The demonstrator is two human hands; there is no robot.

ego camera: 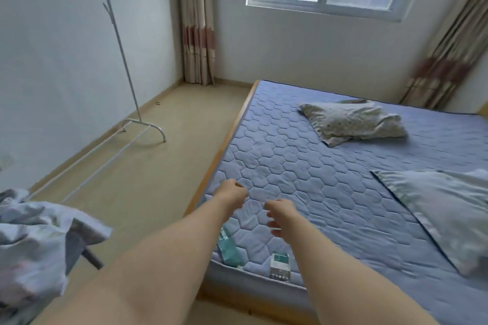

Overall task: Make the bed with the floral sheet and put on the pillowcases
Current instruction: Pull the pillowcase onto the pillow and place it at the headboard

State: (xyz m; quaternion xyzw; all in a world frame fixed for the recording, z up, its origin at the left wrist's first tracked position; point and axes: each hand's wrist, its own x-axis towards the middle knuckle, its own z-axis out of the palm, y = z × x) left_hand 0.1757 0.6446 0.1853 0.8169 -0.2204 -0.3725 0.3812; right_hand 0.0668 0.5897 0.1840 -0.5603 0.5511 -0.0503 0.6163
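The bare blue quilted mattress (303,166) fills the right half of the view. A pillow in a floral case (351,123) lies near its far side. A second, pale pillow (449,208) lies flat at the right edge. The crumpled floral sheet (31,240) is heaped at the lower left, off the bed. Both my arms reach out over the mattress's near left corner. My left hand (233,192) is curled into a fist and holds nothing. My right hand (280,215) hovers beside it with loosely curled fingers, also holding nothing.
A teal packet (228,245) and a small white box (280,264) lie on the mattress's near corner under my arms. A white coat stand (124,60) rises by the left wall. A dark chair leg (92,257) shows under the sheet. Beige floor runs along the bed's left.
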